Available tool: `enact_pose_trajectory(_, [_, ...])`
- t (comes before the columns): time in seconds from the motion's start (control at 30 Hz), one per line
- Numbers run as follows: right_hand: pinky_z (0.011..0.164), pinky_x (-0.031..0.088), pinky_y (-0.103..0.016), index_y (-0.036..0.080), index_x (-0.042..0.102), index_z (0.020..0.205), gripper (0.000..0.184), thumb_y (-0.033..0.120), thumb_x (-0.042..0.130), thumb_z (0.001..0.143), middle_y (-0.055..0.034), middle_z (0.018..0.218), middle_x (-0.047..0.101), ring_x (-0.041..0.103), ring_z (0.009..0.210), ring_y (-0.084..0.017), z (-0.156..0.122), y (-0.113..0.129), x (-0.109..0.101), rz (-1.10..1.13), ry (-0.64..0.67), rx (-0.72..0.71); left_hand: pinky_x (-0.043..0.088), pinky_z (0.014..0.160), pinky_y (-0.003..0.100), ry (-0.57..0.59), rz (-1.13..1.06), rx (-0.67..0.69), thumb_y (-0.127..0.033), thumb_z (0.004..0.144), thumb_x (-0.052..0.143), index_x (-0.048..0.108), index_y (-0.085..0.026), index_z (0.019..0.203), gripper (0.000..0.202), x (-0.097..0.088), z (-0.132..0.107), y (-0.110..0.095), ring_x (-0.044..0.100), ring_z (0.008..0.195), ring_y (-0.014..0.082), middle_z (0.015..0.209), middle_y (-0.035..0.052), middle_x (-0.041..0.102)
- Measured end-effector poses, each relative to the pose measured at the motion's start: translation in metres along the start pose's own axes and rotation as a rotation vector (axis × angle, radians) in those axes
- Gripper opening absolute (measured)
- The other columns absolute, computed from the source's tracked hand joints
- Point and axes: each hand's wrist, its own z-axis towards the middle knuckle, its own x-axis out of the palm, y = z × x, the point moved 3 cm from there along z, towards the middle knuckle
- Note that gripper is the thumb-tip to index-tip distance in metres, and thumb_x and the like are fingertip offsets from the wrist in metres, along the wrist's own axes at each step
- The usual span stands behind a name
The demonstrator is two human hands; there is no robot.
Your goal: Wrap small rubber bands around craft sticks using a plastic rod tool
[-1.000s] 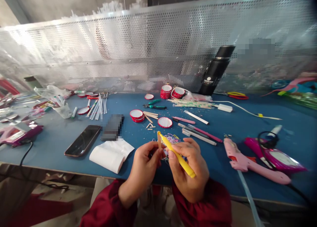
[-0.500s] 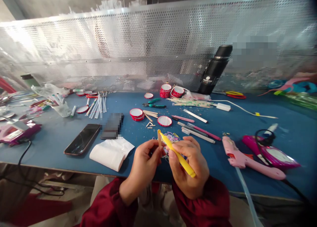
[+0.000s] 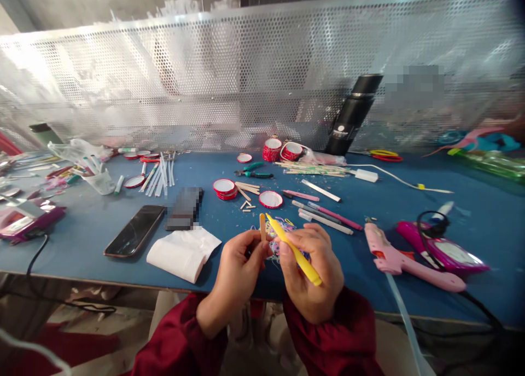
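Note:
My left hand (image 3: 238,269) is closed in a pinch on a short wooden stick (image 3: 263,226) held upright. My right hand (image 3: 314,272) grips a yellow pen (image 3: 293,248) slanting up-left, its tip beside the stick's top. Both hands hover over the near edge of the blue table (image 3: 102,223). Just behind them lies a small heap of coloured rubber bands (image 3: 283,229). Dark red sleeves cover both wrists.
A folded white cloth (image 3: 182,253), a black phone (image 3: 135,230) and a blurred dark item lie left of the hands. A pink glue gun (image 3: 404,261) and a magenta device lie to the right. Red-rimmed lids (image 3: 270,199), sticks, pens, cutters, a black flask (image 3: 353,113) and a perforated metal screen stand behind.
The hands with stick and pen have shifted very slightly up and left in view as the head moved; the grip is unchanged.

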Motion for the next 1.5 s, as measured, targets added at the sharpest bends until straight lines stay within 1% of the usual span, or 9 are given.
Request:
enact_pose_trajectory(0.13, [0.096, 0.056, -0.047, 0.023, 0.062, 0.106, 0.019, 0.013, 0.067, 0.092, -0.0003, 0.087, 0.076, 0.074, 0.078, -0.019, 0.0005, 0.0008, 0.0005, 0.039, 0.032, -0.014, 0.039, 0.054, 0.021, -0.004, -0.002, 0.006, -0.042, 0.095, 0.067, 0.074, -0.014, 0.092, 0.029, 0.0001, -0.0002, 0.0003, 0.049, 0.057, 0.0098, 0.072, 0.0016, 0.065])
enact_pose_trajectory(0.23, [0.096, 0.056, -0.047, 0.023, 0.063, 0.106, 0.018, 0.013, 0.067, 0.092, -0.0006, 0.087, 0.076, 0.074, 0.078, -0.019, -0.0001, -0.0003, 0.0010, 0.019, 0.032, -0.006, 0.039, 0.054, 0.021, -0.002, 0.003, 0.009, -0.041, 0.096, 0.067, 0.073, -0.014, 0.089, 0.029, 0.0002, -0.0003, -0.0003, 0.050, 0.057, 0.0099, 0.072, 0.0018, 0.064])
enact_pose_trajectory(0.4, [0.097, 0.056, -0.048, 0.023, 0.063, 0.107, 0.019, 0.013, 0.067, 0.091, -0.0012, 0.089, 0.075, 0.073, 0.079, -0.020, -0.0027, -0.0027, -0.0003, 0.016, -0.013, 0.011, 0.041, 0.056, 0.021, 0.000, 0.025, 0.005, -0.037, 0.096, 0.066, 0.075, -0.014, 0.093, 0.025, -0.0002, 0.0001, -0.0014, 0.051, 0.058, 0.0099, 0.075, 0.0021, 0.066])
enact_pose_trajectory(0.57, [0.097, 0.056, -0.046, 0.023, 0.064, 0.106, 0.019, 0.012, 0.068, 0.090, 0.0002, 0.087, 0.075, 0.074, 0.078, -0.019, -0.0014, -0.0011, -0.0002, 0.059, 0.025, 0.015, 0.041, 0.055, 0.021, -0.008, 0.033, 0.000, -0.036, 0.097, 0.065, 0.076, -0.014, 0.097, 0.024, -0.0002, -0.0007, -0.0029, 0.051, 0.058, 0.0100, 0.075, 0.0022, 0.067])
enact_pose_trajectory(0.7, [0.096, 0.056, -0.047, 0.023, 0.063, 0.106, 0.018, 0.013, 0.067, 0.092, 0.0002, 0.086, 0.075, 0.073, 0.077, -0.019, -0.0001, 0.0003, -0.0003, 0.051, 0.014, 0.031, 0.041, 0.055, 0.021, -0.013, 0.035, -0.007, -0.037, 0.095, 0.067, 0.076, -0.014, 0.096, 0.024, -0.0004, -0.0011, -0.0033, 0.051, 0.058, 0.0103, 0.074, 0.0020, 0.067])
enact_pose_trajectory(0.9, [0.097, 0.055, -0.047, 0.023, 0.063, 0.106, 0.019, 0.012, 0.067, 0.092, -0.0002, 0.087, 0.075, 0.073, 0.078, -0.018, -0.0013, 0.0000, -0.0003, 0.048, 0.025, 0.025, 0.040, 0.055, 0.020, -0.015, 0.028, -0.007, -0.033, 0.095, 0.065, 0.073, -0.014, 0.090, 0.021, -0.0008, -0.0005, -0.0023, 0.051, 0.057, 0.0097, 0.072, 0.0008, 0.065])
enact_pose_trajectory(1.1, [0.097, 0.055, -0.049, 0.023, 0.063, 0.109, 0.021, 0.013, 0.068, 0.091, -0.0006, 0.088, 0.075, 0.073, 0.079, -0.020, -0.0035, -0.0026, -0.0007, 0.053, 0.015, 0.026, 0.042, 0.055, 0.021, -0.003, 0.030, -0.009, -0.033, 0.096, 0.064, 0.074, -0.015, 0.095, 0.021, -0.0006, 0.0000, -0.0016, 0.051, 0.058, 0.0100, 0.075, 0.0017, 0.066])
enact_pose_trajectory(1.3, [0.099, 0.054, -0.047, 0.021, 0.064, 0.108, 0.022, 0.010, 0.068, 0.089, -0.0014, 0.087, 0.075, 0.074, 0.078, -0.019, -0.0028, -0.0021, -0.0012, 0.075, -0.003, 0.022, 0.042, 0.057, 0.021, -0.001, 0.079, 0.005, -0.032, 0.098, 0.061, 0.073, -0.015, 0.090, 0.021, -0.0019, 0.0004, 0.0021, 0.051, 0.060, 0.0101, 0.077, 0.0033, 0.067])
enact_pose_trajectory(1.5, [0.098, 0.056, -0.048, 0.023, 0.064, 0.107, 0.019, 0.013, 0.067, 0.091, -0.0007, 0.088, 0.076, 0.073, 0.077, -0.019, -0.0036, -0.0040, -0.0012, 0.047, -0.007, 0.022, 0.044, 0.058, 0.020, 0.006, 0.054, 0.016, -0.030, 0.098, 0.062, 0.075, -0.016, 0.101, 0.020, -0.0008, 0.0006, 0.0029, 0.053, 0.061, 0.0098, 0.080, 0.0033, 0.069])
